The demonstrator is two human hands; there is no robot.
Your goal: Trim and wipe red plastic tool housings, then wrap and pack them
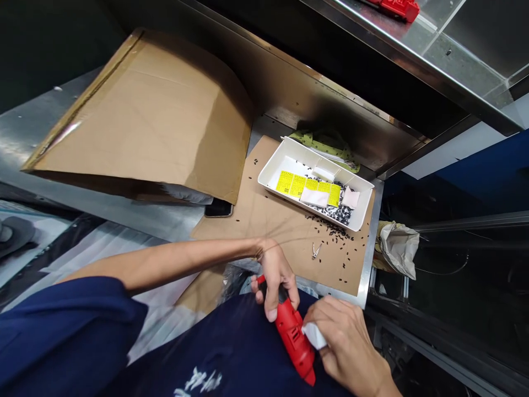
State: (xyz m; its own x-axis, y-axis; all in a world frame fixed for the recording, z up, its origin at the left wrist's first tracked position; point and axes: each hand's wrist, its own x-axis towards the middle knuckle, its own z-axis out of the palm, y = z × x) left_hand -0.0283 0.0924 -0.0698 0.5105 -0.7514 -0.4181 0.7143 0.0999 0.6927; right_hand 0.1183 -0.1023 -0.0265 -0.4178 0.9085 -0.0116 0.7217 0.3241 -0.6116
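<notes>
My left hand [275, 278] grips the upper end of a red plastic power-tool body [292, 336], which is held tilted against my dark blue shirt. My right hand [347, 347] presses a white cloth [314, 336] onto the tool's side. A white compartment tray [264, 179] sits beyond my hands on a cardboard sheet [264, 220]. It holds yellow labels [308, 187], white pads and a heap of small black parts [334, 212]. More black parts [330, 231] lie scattered on the cardboard, near small metal tweezers [316, 251].
A large folded cardboard sheet [140, 116] rests on the steel bench at the left, with a phone [219, 208] by its edge. A steel shelf [430, 55] above holds another red object [397, 8]. A crumpled paper bag [399, 248] sits past the bench's right edge.
</notes>
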